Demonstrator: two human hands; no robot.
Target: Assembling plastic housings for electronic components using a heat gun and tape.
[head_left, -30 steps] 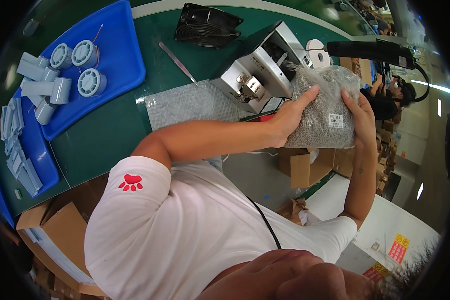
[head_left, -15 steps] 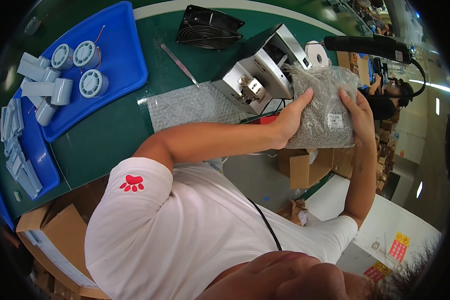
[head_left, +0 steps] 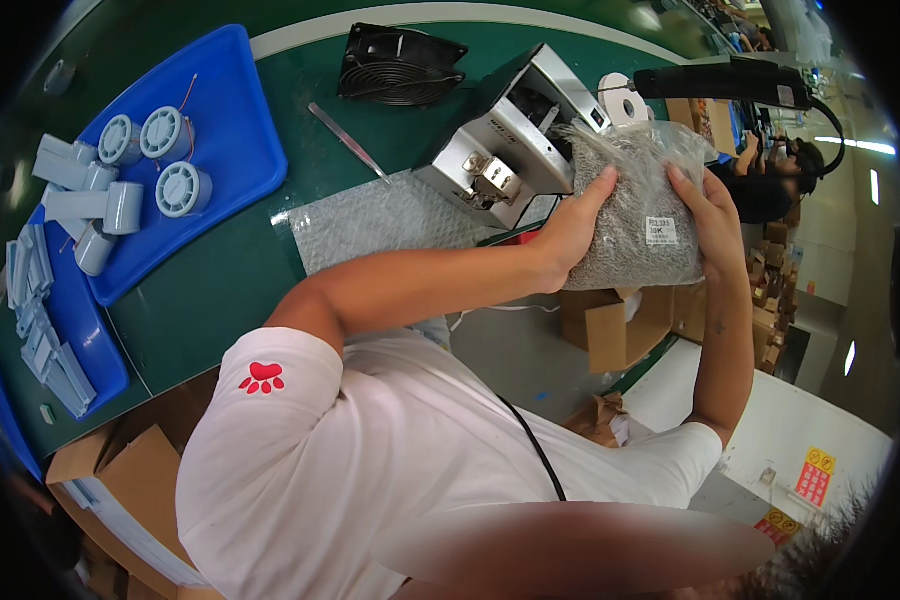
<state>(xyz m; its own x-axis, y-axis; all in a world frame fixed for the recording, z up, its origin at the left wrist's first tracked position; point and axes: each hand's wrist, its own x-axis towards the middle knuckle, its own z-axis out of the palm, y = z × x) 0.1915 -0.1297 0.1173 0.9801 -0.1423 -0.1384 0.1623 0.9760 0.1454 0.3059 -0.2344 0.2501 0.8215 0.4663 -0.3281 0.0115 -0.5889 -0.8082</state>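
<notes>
A clear plastic bag (head_left: 625,245) packed with tiny grey metal pieces, too small to name, hangs between my two hands. A white label is stuck on its front. My left hand (head_left: 570,235) grips the bag's left side, thumb pressed on its face. On the other side, my right hand (head_left: 715,215) is closed on the upper right edge, its thumb on the loose plastic at the top. Just left of the bag, a silver metal machine (head_left: 500,135) with an open top stands on the green bench, close to my left fingers.
Above the bag extends a black electric screwdriver (head_left: 720,83) with a cable, near a white roll (head_left: 615,98). A black fan (head_left: 395,70), tweezers (head_left: 350,142) and bubble wrap (head_left: 370,220) lie on the bench. Blue trays (head_left: 245,120) hold white-grey parts. Cardboard boxes (head_left: 607,335) stand below.
The bag stays in both hands and has shifted slightly left and up in the picture. The bench things have shifted a little too, as the view moved.
</notes>
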